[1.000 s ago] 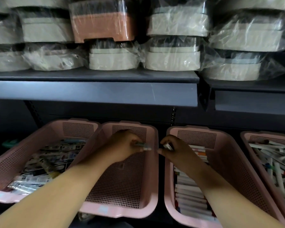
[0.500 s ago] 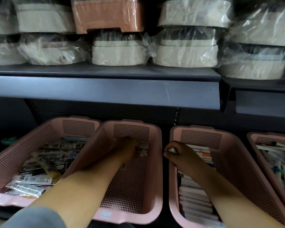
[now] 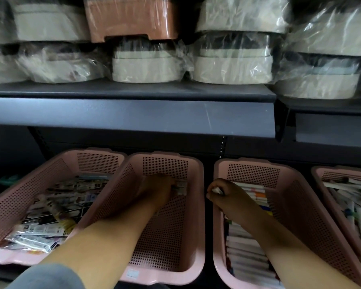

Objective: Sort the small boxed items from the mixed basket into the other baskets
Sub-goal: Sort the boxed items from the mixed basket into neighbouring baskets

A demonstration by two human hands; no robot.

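Near rim of the second pink basket point(image 3: 198, 226): pale sticker point(image 3: 133, 273), too blurred to read. Inside, mostly bare perforated floor, open room along its length. At its far end, left hand point(image 3: 158, 190) curled round a small boxed item point(image 3: 180, 187), close to the far wall. Just right, across the dark gap between rims, right hand point(image 3: 227, 197) over the left rim of the third basket point(image 3: 300, 207), pinching a small white piece point(image 3: 217, 190); hands apart. Rows of boxed items point(image 3: 246, 253) packed tight below. Left basket point(image 3: 13, 205) heaped with printed packets, print unreadable. Right basket point(image 3: 319, 170) full of pens. Beyond, dark shelf edge point(image 3: 133, 115) overhanging; plastic-wrapped containers point(image 3: 146, 67) above.
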